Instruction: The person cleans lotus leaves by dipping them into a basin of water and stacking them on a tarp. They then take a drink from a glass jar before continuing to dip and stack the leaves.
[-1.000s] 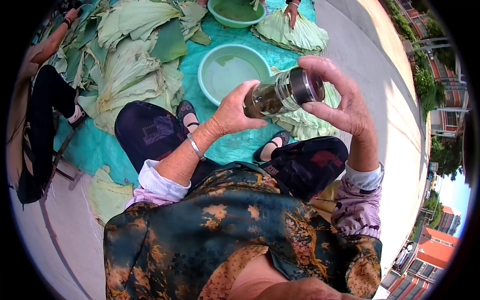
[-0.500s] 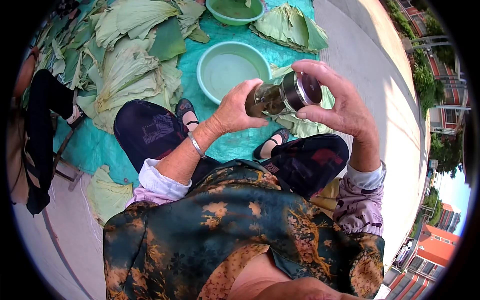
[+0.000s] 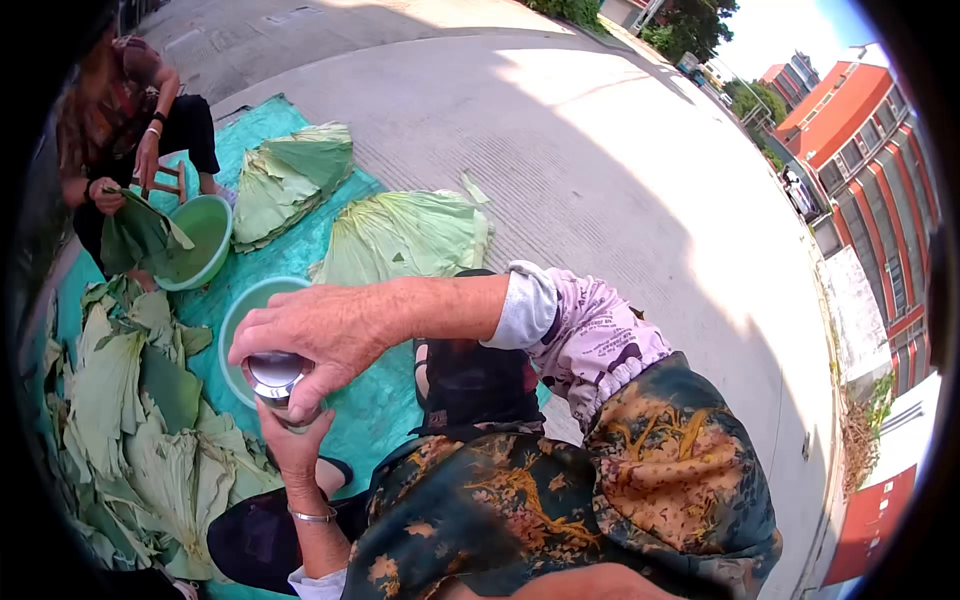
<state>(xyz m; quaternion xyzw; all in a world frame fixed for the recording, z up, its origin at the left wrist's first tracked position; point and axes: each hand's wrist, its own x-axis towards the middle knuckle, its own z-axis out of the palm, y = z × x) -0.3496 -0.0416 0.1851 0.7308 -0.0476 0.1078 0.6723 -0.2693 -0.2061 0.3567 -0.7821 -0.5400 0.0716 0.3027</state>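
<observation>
While right hand [image 3: 325, 325] curled over jar [image 3: 276, 386], thumb and fingers gripping its metal-ringed top, left hand [image 3: 292, 438] clasped its body from below. Jar held up in front of person's knees; contents hidden by hands. Just beyond, pale green basin [image 3: 257, 292], partly covered, contents unclear. Leaf piles [image 3: 400, 235] on teal sheet [image 3: 345, 450]. Farther off, second basin [image 3: 222, 215] held murky water; co-worker [image 3: 118, 110] held dark leaf [image 3: 138, 230] at its rim.

The jar [image 3: 277, 373] has turned lid-up — the right hand [image 3: 325, 325] now arches over it.
</observation>
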